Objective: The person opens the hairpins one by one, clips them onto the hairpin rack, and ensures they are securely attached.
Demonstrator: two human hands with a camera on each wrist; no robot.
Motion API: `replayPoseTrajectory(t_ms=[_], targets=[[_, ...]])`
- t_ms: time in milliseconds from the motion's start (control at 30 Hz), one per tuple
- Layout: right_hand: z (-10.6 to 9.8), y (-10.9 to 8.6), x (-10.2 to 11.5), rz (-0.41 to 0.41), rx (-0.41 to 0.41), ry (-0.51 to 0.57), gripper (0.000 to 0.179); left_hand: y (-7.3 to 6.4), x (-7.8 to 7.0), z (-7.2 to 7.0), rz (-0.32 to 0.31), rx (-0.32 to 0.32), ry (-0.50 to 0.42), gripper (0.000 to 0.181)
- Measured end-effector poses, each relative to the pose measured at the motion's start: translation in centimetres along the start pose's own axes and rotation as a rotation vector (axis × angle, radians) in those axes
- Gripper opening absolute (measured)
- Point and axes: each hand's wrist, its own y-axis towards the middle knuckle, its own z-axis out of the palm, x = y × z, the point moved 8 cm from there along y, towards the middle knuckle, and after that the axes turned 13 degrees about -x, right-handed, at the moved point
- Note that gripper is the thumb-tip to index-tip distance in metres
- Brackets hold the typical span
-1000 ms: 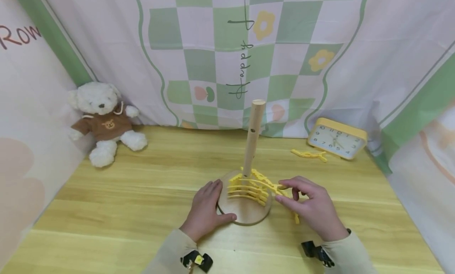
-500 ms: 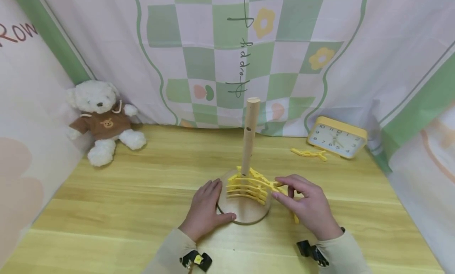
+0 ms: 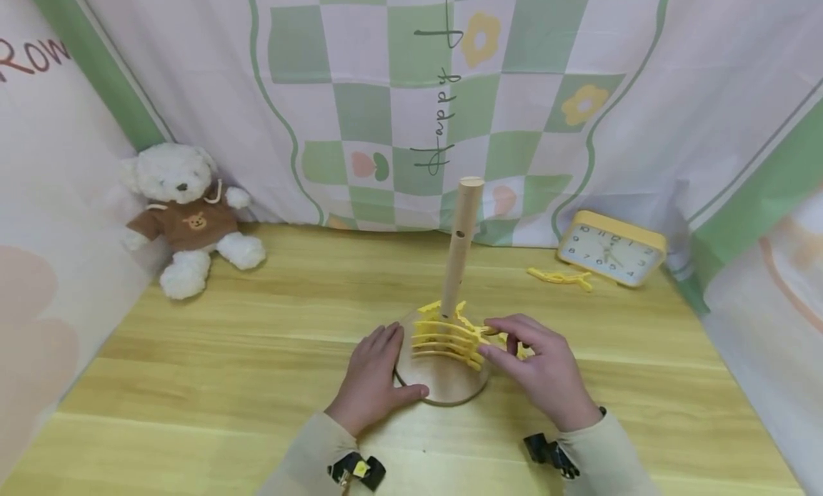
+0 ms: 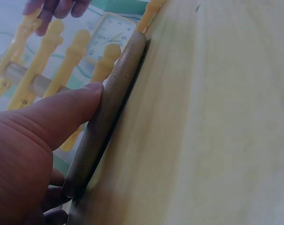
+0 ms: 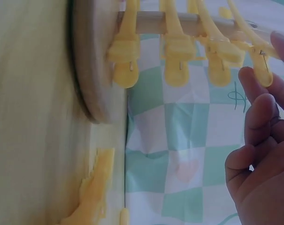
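A round wooden base (image 3: 444, 390) with an upright wooden post (image 3: 464, 246) stands in front of me. Several yellow plastic hair clips (image 3: 444, 342) are stacked across the lower post, jaws around it. My left hand (image 3: 373, 378) rests at the base's left rim, fingers extended along it, and its thumb (image 4: 80, 110) presses the front edge. At the right of the post my right hand (image 3: 540, 364) pinches the handle end of the topmost clip (image 5: 263, 70) between thumb and forefinger. In the right wrist view this clip lies across the post, beside the others.
Another yellow clip (image 3: 559, 278) lies on the table (image 3: 270, 367) before a yellow alarm clock (image 3: 611, 251) at the back right. More yellow plastic (image 5: 95, 187) lies beside the base, partly behind my right hand in the head view. A white teddy bear (image 3: 186, 217) sits back left.
My right hand has moved left with the clip, bringing it further across the post and in line with the others. The post leaned left, then came back right. The left hand keeps its place.
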Motion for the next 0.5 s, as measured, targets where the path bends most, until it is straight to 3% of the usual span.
replayPoseTrajectory(t_ms=[500], targets=[[0.24, 0.22, 0.11, -0.014, -0.013, 0.014, 0.034, -0.04, 0.01, -0.05, -0.008, -0.002, -0.006, 0.105]])
